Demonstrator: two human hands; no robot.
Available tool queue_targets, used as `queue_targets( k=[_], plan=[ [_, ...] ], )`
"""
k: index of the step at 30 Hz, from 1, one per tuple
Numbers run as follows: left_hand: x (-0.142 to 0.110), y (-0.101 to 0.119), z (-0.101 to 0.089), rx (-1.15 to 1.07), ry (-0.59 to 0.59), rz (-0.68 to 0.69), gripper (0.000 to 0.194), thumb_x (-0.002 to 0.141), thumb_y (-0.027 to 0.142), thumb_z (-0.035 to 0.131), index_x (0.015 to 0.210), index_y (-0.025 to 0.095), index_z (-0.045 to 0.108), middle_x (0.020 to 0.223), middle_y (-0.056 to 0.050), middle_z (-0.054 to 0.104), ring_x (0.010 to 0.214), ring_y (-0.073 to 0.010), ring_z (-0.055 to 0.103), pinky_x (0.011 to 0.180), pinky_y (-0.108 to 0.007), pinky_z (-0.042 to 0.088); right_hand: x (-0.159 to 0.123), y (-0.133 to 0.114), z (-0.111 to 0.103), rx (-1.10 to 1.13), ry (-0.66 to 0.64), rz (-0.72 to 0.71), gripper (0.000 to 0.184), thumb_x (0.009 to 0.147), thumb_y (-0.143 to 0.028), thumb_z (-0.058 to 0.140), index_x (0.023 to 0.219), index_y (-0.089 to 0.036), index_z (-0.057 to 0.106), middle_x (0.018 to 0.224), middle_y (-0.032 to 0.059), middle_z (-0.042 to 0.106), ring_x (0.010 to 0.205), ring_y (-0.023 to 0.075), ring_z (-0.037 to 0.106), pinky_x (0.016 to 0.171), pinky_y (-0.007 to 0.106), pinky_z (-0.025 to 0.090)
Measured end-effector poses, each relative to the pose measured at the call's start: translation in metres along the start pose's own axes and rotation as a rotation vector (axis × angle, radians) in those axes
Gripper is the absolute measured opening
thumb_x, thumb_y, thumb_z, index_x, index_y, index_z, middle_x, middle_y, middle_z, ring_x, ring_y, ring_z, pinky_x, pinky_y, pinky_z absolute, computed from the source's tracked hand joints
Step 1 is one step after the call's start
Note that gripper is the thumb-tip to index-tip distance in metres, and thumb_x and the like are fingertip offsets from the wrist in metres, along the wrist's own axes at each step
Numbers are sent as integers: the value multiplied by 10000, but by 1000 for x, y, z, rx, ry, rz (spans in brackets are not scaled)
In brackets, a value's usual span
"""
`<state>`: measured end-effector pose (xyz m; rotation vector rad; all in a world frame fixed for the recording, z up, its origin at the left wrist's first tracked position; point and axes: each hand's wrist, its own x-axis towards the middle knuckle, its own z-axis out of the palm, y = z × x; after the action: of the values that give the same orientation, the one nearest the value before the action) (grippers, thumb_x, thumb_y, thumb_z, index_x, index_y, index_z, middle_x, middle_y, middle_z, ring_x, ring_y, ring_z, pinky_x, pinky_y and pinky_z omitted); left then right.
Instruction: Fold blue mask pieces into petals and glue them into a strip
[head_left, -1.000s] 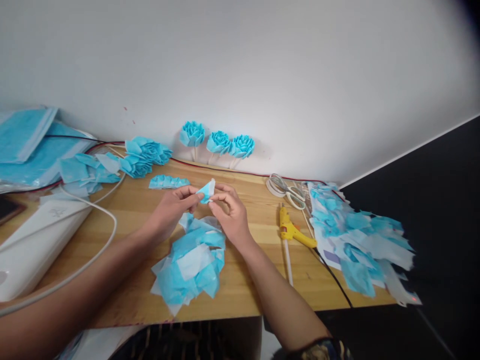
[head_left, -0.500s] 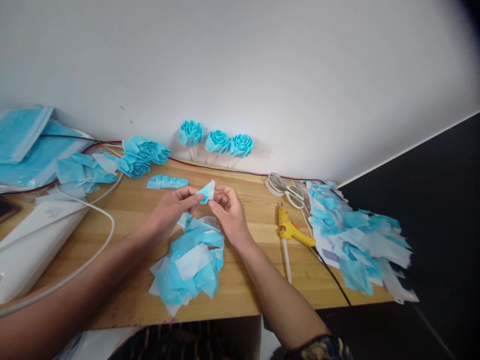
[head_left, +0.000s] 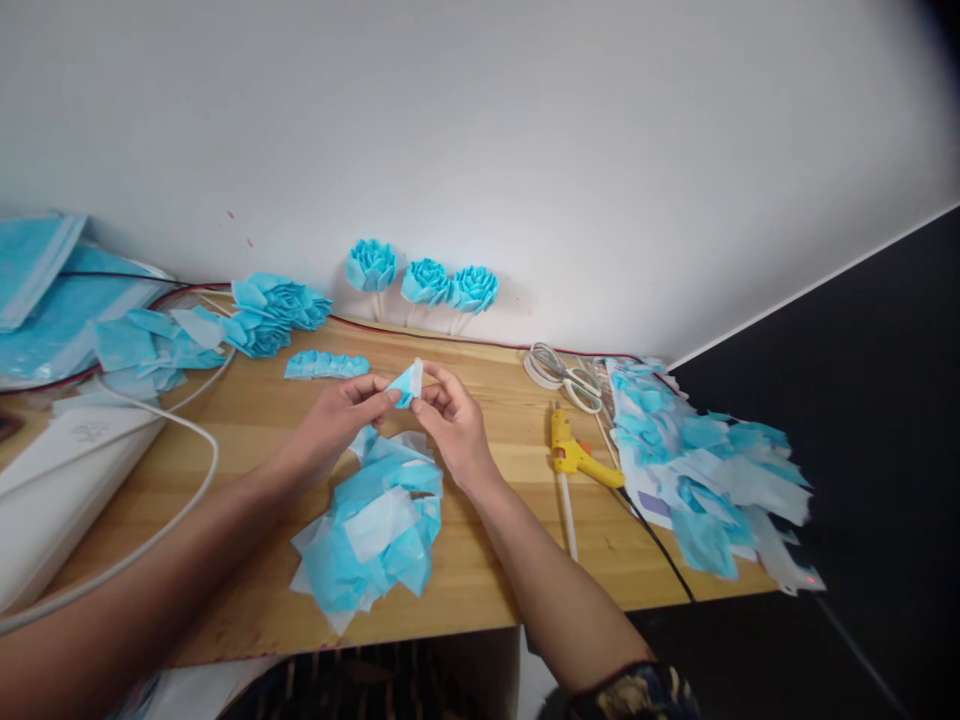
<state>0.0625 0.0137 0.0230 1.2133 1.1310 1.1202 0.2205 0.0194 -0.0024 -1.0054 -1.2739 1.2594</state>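
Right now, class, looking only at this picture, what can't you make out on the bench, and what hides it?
All in the head view:
- Part of the folded blue piece: covered by the thumb of the left hand.
- Lower layers of the loose sheets: hidden under the top ones.
- White case: cut off by the left edge; the marking on it is too blurred to read.
- Dark object: mostly beyond the left edge.
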Motion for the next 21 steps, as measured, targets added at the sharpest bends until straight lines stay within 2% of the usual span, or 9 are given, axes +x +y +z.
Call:
queue_targets(
  k=[5,14,21],
  plan=[
    [-1,3,0,8,-20,2,268,720,366,702,532,206,594,565,13,506,541,-126,427,534,-254,353,0,-1,0,-5,10,2,441,759,-255,666,1193,-230,591,752,-43,593,699,114,557,668,243,459],
    [1,1,-2,17,-52,-10,243,705,396,707,570,211,625,576,8,525,553,-136,440,526,-247,359,0,-2,0,-26,16,6,423,757,-266,662,1175,-238,600,736,-44,572,679,117,544,650,246,452],
    [1,0,0,28,-19,-31,187,682,393,728,687,216,667,596,17,534,560,-142,430,517,-249,310,0,4,0,-79,-6,-48,432,781,-252,654,1209,-234,601,763,-38,607,697,118,568,679,253,472]
  ],
)
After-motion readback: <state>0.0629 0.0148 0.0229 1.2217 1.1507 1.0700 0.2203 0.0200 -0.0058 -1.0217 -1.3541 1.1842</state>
